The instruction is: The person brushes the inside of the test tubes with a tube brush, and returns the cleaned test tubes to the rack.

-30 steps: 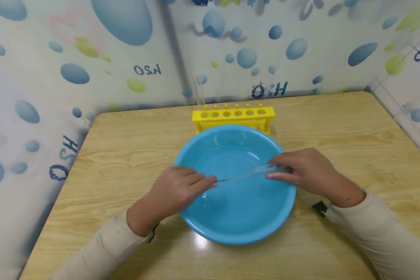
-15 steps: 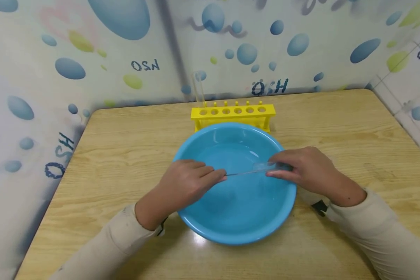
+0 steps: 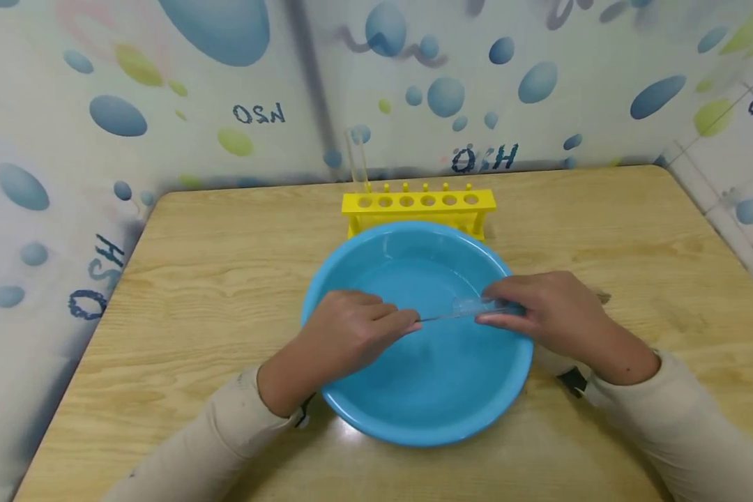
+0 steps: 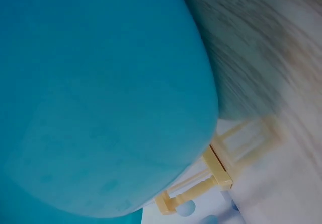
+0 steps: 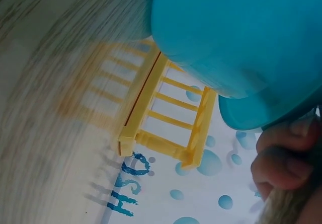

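Note:
My left hand (image 3: 351,331) pinches the thin wire handle of a test tube brush (image 3: 442,318) above a round blue basin (image 3: 423,438). From the fingertips the wire runs rightward to a clear test tube (image 3: 470,307), gripped by my right hand (image 3: 555,314) between thumb and fingers over the basin's right side. Its mouth points left, and the brush head is largely hidden by tube and fingers. In the right wrist view, curled fingers (image 5: 284,158) show at the lower right beside the basin. The left wrist view shows the basin's outer wall (image 4: 115,108) but no hand.
Behind the basin stands a yellow test tube rack (image 3: 419,202) with a row of holes and pegs. Another clear test tube (image 3: 356,162) stands upright at its left end. All rests on a wood-grain table (image 3: 226,279) against a wall (image 3: 314,77) printed with bubbles.
My left hand has moved to the right, toward the right hand, and less of the brush's wire shows between them. The right hand keeps its hold on the test tube, nearly still.

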Motion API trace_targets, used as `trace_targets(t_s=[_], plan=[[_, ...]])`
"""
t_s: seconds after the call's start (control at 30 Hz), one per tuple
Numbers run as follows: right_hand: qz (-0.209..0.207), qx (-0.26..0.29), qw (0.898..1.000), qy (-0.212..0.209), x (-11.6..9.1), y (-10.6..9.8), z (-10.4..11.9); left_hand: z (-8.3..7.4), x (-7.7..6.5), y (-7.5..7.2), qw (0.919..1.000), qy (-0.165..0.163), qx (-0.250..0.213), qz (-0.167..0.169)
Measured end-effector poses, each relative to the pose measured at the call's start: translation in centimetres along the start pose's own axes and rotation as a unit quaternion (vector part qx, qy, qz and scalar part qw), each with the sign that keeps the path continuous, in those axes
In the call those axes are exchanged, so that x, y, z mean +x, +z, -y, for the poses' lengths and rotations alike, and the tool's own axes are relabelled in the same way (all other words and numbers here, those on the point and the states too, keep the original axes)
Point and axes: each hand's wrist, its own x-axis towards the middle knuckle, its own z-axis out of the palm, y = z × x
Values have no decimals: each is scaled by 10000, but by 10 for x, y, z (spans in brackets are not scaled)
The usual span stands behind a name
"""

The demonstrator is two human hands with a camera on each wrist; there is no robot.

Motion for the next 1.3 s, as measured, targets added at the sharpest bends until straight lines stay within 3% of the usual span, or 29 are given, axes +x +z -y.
trace_targets(t_s=[0.3, 0.53, 0.8, 0.93, 1.3], plan=[[1, -192, 9998, 34, 0, 0, 5, -2, -2, 0, 9998, -143, -138, 82], [-190, -292, 9994, -49, -1, 0, 7, 1, 1, 0, 9978, -255, -541, 295], [-411, -255, 9986, -193, -2, 1, 6, 3, 0, 1, 9891, -701, -1211, 459], [-429, -221, 9986, -199, -2, 2, 5, 4, -1, 2, 9868, -825, -1323, 434], [-206, -190, 9996, 16, -1, 1, 7, 8, 1, 1, 9815, -795, -1720, 277]])
